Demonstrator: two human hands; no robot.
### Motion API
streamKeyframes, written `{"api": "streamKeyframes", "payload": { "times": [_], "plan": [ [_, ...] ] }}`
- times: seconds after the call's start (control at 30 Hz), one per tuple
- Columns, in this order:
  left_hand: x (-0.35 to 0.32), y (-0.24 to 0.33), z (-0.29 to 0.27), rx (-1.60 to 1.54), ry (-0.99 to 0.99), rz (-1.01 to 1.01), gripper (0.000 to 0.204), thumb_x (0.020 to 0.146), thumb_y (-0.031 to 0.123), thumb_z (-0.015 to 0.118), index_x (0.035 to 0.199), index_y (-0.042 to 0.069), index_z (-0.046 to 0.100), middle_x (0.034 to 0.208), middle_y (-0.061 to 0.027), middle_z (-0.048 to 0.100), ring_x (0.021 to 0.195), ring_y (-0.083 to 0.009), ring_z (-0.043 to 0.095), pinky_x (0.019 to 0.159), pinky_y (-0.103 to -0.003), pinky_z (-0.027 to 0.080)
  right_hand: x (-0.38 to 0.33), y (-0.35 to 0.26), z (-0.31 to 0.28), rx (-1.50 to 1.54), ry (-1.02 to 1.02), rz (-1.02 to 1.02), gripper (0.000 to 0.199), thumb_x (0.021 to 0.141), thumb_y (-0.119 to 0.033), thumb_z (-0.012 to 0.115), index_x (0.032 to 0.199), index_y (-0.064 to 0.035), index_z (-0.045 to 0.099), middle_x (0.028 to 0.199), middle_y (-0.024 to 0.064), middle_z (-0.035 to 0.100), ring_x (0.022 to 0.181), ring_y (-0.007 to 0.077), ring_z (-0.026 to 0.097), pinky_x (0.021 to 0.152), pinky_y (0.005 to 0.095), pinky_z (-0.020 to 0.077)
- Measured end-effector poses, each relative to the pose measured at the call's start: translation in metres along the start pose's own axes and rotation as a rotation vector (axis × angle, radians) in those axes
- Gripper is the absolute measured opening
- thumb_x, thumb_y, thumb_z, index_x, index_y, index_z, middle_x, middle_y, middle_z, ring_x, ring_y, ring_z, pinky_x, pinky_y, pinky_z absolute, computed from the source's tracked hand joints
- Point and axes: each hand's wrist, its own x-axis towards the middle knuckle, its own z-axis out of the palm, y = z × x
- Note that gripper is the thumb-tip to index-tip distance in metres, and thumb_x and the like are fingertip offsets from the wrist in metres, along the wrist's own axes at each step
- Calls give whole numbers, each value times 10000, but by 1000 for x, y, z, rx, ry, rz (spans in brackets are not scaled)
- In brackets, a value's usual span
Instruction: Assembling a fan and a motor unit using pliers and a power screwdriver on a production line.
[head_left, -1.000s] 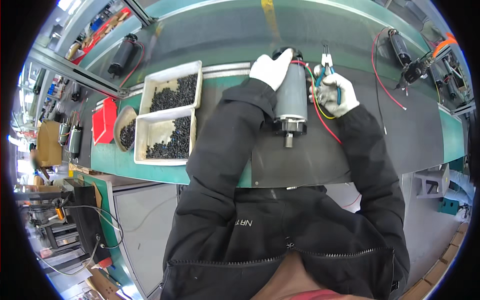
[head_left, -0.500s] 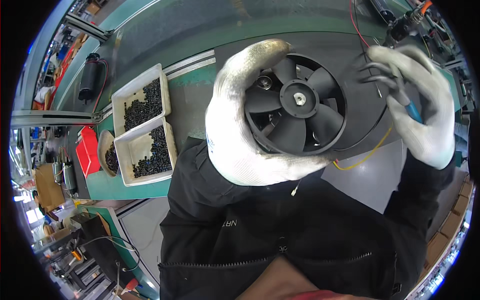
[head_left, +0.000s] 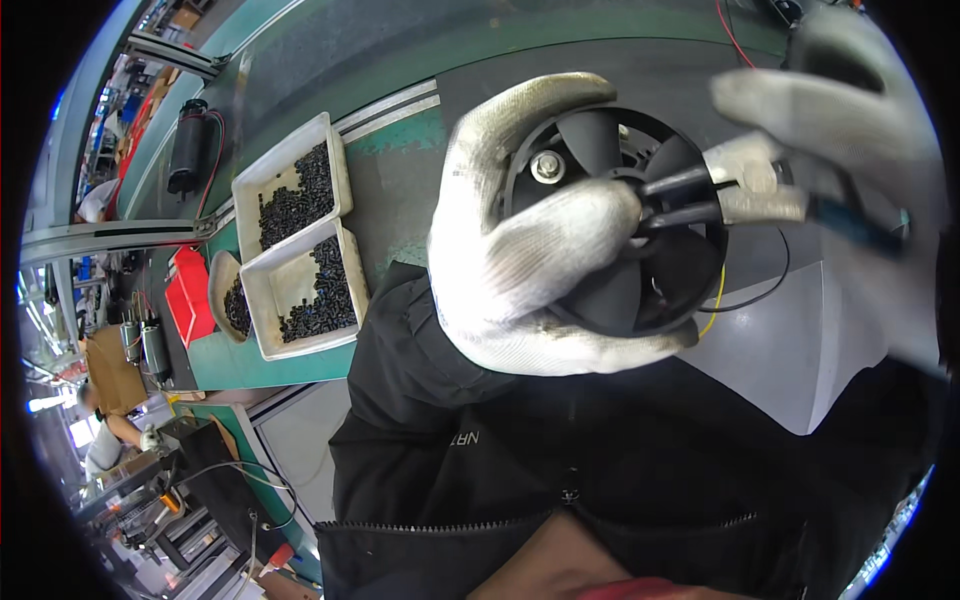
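Left hand (head_left: 480, 270): clasped round the rim of the black fan (head_left: 612, 300), with one digit laid across the blades to the hub.
Black fan: held in the air before the chest, turned blade-side up toward the face.
Pliers (head_left: 755, 180): stretched crosswise, tips leftward at the hub and slightly parted — touching or just above, cannot tell.
Right hand (head_left: 850, 130): blurred, wrapped about the plier handles; cannot tell how tightly.
Nearer hand: the left, touching the fan; the right, off beyond the right rim.
White trays (head_left: 272, 290): leftward on the tabletop (head_left: 405, 145), holding small black pieces (head_left: 300, 200).
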Motion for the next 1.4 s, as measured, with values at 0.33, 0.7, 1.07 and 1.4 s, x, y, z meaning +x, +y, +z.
{"api": "streamKeyframes", "payload": {
  "times": [0.33,0.7,1.07,1.4],
  "plan": [
    [-25,-20,6,-386,285,103,663,481,320,947,969,21,611,1132,-278,578,1084,-419,573,871,-452,499,-12,174,124,-48,495,278,433,871,-105,605,1297,-66,541,1210,122,571,1140,266,551,997,333,414],
    [-1,23,-20,-1057,153,-985,681,700,-49,638,1339,-53,405,1252,-212,541,1158,-265,561,989,-371,447,-63,206,188,-388,423,517,471,855,-243,601,1301,-107,534,1325,163,502,1238,353,459,1055,444,352],
    [-1,-10,-11,-247,-9,-176,498,504,307,915,822,32,649,1201,-309,500,1070,-405,558,902,-440,478,-31,32,168,599,290,88,705,710,-298,739,1298,4,494,1312,217,520,1231,385,494,1045,437,386],
    [3,-14,-14,-251,19,8,600,521,321,911,977,57,625,1191,-287,480,1012,-375,575,828,-437,498,-3,-39,200,1525,278,233,299,981,-143,485,1229,20,518,1208,142,584,1058,265,617,856,386,558]
  ]
}}
